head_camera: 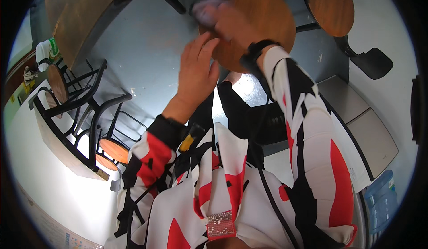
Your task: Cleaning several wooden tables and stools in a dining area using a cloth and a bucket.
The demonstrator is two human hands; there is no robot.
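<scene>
My right hand [235, 24] is over the far left rim of a round wooden stool seat [264, 18]. It grips a greyish-pink thing that looks like a cloth [208, 10]; motion blur hides its details. My left hand [197, 70] is held up near the seat's left side, fingers a little apart and nothing in it. Its fingertips come close to the underside of my right hand, and I cannot tell if they touch.
Another round wooden seat [329, 6] is at upper right. A wooden tabletop [97, 1] spans the upper left. Black-framed stools [115, 150] and an overturned-looking metal frame [95, 115] are at left. A grey two-panel cabinet [371, 142] and blue water bottle [379, 198] stand at right.
</scene>
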